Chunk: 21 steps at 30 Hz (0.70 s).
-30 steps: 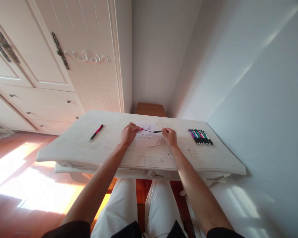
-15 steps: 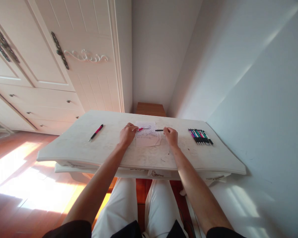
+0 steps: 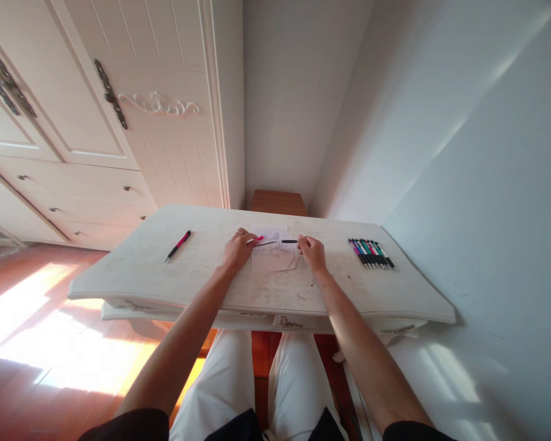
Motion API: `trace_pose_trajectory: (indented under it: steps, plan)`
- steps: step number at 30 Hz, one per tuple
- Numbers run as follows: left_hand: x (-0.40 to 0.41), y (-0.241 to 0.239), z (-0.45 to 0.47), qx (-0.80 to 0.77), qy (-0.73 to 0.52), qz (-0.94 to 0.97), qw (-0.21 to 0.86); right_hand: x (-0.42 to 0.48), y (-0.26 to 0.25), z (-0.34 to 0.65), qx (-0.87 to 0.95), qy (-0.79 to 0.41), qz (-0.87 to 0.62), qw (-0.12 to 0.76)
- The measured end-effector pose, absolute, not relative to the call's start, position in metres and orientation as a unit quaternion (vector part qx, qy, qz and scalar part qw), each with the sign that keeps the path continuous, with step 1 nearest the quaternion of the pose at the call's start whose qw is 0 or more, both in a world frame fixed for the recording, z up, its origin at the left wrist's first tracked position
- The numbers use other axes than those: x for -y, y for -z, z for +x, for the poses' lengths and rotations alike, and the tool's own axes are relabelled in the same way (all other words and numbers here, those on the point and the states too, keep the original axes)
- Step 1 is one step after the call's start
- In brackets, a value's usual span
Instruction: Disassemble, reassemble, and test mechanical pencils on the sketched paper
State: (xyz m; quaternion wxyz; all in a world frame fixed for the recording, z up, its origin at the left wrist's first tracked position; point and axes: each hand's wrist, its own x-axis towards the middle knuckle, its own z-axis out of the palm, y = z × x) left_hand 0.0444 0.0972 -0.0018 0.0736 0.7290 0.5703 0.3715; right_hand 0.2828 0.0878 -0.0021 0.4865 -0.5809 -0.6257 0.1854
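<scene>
My left hand (image 3: pixel 237 249) pinches a pink pen part with a thin refill (image 3: pixel 261 242) sticking out to the right. Closed around the end of a black pen barrel (image 3: pixel 289 241), my right hand (image 3: pixel 311 253) points it left toward the refill tip. A small gap separates the two parts. Both hands hover over a scribbled sheet of paper (image 3: pixel 274 257) in the middle of the white table (image 3: pixel 202 275).
A pink and black pen (image 3: pixel 177 245) lies alone on the table's left side. A row of several coloured pens (image 3: pixel 371 253) lies at the right. A white wardrobe stands to the left, and a wall is close on the right.
The refill and the black barrel, joined a second ago, have been drawn apart. My right hand with the barrel has shifted slightly left and away from me.
</scene>
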Motion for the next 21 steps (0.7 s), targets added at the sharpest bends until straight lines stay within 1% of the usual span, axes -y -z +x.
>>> trace_pose_trajectory:
  steps: [6, 12, 21]
  plan:
    - [-0.088, -0.001, 0.054, -0.477, -0.415, 0.770, 0.082, -0.085, -0.001, 0.277, 0.619, -0.264, -0.537, 0.508]
    - [-0.083, 0.002, 0.063, -0.400, -0.411, 0.814, 0.096, -0.077, -0.003, 0.267, 0.672, -0.287, -0.484, 0.481]
    - [-0.082, 0.003, 0.068, -0.420, -0.429, 0.795, 0.094, -0.071, -0.006, 0.260, 0.684, -0.295, -0.457, 0.485]
